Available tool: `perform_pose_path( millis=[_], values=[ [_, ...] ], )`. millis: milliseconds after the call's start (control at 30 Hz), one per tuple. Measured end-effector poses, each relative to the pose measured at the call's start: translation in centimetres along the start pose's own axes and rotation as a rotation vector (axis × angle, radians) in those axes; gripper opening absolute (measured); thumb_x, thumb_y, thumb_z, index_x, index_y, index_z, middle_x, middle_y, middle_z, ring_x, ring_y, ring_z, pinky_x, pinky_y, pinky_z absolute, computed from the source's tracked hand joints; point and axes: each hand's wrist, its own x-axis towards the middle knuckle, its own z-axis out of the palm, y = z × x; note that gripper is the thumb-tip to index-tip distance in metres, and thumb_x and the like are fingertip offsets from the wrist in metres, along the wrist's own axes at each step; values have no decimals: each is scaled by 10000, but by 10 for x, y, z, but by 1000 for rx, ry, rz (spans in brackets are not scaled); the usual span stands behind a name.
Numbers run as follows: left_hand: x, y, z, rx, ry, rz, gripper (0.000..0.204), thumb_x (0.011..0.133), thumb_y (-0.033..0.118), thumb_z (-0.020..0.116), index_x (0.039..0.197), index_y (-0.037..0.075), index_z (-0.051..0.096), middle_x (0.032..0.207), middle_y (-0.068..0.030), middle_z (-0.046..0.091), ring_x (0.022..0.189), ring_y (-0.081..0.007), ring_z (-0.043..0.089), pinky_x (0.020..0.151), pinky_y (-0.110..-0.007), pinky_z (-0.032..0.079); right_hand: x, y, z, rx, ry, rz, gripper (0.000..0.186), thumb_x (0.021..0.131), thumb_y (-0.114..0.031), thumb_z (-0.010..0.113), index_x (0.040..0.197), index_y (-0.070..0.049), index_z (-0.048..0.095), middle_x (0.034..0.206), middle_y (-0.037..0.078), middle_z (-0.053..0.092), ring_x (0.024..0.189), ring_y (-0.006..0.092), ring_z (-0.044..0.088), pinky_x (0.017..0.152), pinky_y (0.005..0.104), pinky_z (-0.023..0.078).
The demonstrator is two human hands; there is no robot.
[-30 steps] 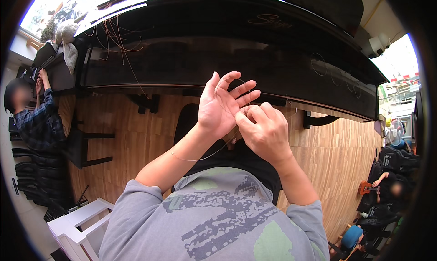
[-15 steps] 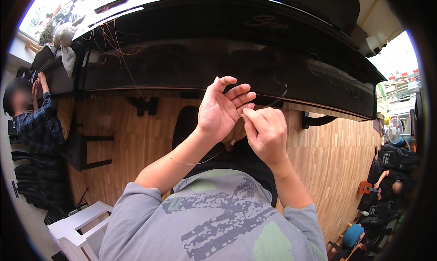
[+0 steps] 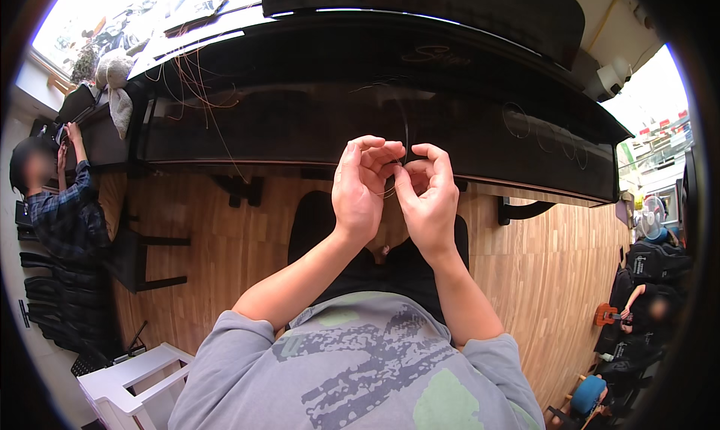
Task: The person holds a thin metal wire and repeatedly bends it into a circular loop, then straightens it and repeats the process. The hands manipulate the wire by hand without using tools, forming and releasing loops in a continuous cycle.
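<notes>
My left hand, palm up, has its fingers curled around a thin coiled wire string. My right hand sits just beside it, thumb and fingers pinched on the same string, fingertips nearly meeting the left ones. A thin free end rises in front of the black piano; where it ends is hard to make out. Several copper-coloured strings hang over the piano's left part, and pale loops lie against its right part.
A person in plaid sits at left by a dark bench; another person at right holds a small guitar. A white wooden frame stands lower left, a blue stool lower right.
My right hand has turned more upright and moved up level with my left. My left fingers have curled further inward, and the string's free end has shifted leftward.
</notes>
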Motion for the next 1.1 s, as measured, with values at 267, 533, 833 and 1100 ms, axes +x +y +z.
perform_pose_path(
  millis=[267,533,833,1100],
  values=[
    [2,-7,-7,298,53,157,345,1031,300,321,1143,59,540,1012,-64,580,935,-142,531,821,-290,445,14,10,-4,659,-181,290,192,931,-31,565,1102,55,576,874,110,682,784,130,663,724,235,541],
    [-2,-2,-1,423,-14,80,303,1017,226,394,1236,51,508,1038,-42,518,902,-94,488,787,-240,409,18,18,-9,1090,-213,476,211,986,-98,422,991,24,595,630,-13,452,571,85,422,600,247,418],
    [10,64,35,1823,-642,967,375,822,191,676,1186,124,615,1195,-122,559,1148,-272,529,974,-435,406,19,20,-27,443,-189,174,165,976,-110,496,953,-18,631,632,-70,494,522,-28,392,435,176,290],
    [12,50,27,1677,-652,552,240,888,93,603,1125,56,625,825,-62,634,681,-236,635,572,-326,501,18,8,-41,762,-330,448,187,994,-146,444,903,-40,568,605,-63,395,511,18,367,462,195,315]
  ],
)
